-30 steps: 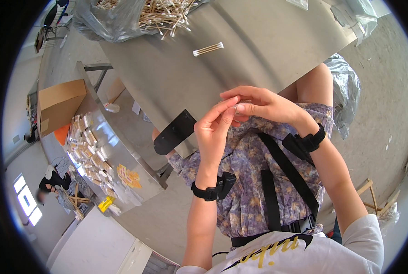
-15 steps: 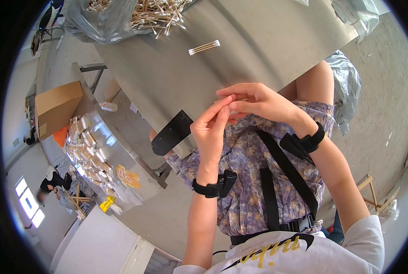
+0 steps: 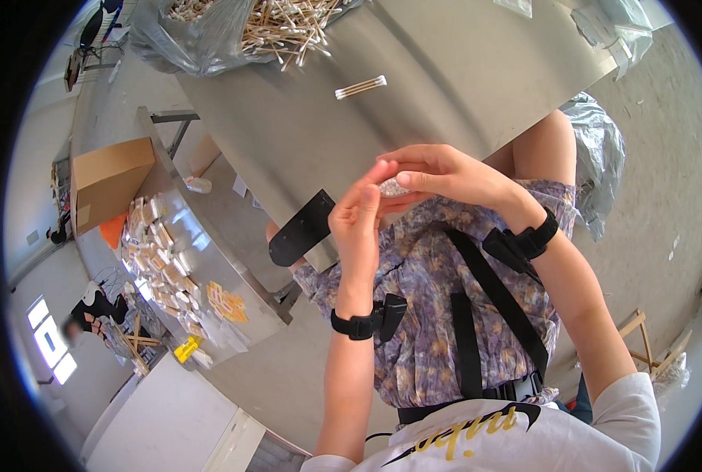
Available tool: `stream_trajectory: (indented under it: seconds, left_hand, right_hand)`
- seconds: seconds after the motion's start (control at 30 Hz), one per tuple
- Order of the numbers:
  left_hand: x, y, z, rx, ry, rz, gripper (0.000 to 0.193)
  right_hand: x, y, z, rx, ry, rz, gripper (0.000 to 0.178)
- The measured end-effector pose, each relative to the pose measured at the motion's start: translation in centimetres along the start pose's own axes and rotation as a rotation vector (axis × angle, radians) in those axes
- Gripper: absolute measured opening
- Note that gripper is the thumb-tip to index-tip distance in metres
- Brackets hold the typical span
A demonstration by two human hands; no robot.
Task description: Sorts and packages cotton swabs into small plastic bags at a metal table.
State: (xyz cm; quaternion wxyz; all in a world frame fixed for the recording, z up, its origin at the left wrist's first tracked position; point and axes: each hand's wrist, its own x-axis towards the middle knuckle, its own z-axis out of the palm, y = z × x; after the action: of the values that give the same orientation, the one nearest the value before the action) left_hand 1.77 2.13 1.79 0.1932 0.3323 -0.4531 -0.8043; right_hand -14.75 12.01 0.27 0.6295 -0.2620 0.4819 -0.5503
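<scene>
Above my lap, at the table's near edge, both my hands cup a bundle of cotton swabs (image 3: 392, 188), whose packed white tips show between them. My right hand (image 3: 449, 175) curls around the bundle from the right, its thumb against the tips. From the left, my left hand (image 3: 356, 224) closes around the other side, thumb and fingers bent; its fingertips are slightly blurred. The sticks are hidden by my palms. Beyond my hands, a few loose cotton swabs (image 3: 360, 87) lie side by side on the metal table (image 3: 288, 118).
A grey plastic bag (image 3: 186, 51) heaped with cotton swabs (image 3: 288, 31) sits at the table's far left. On a side table at left are a cardboard box (image 3: 115, 181) and many small packs (image 3: 158, 256). A black plate (image 3: 300, 228) juts from the table's left edge.
My hands have parted slightly, so the white tips of the bundle now show between them. The view has shifted a little; the loose swabs on the table stay put.
</scene>
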Motion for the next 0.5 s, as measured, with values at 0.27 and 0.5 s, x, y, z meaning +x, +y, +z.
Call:
stream_trajectory:
  seconds: [0.27,0.5]
  left_hand:
    - [-1.8,1.8,0.0,0.29,0.168,0.071,0.023]
    - [-2.3,2.3,1.1,0.24,0.219,0.048,0.016]
  right_hand:
    - [-1.2,0.1,2.3,-0.246,0.141,-0.221,0.058]
    - [-2.1,-0.6,4.6,-0.669,0.283,-0.528,0.063]
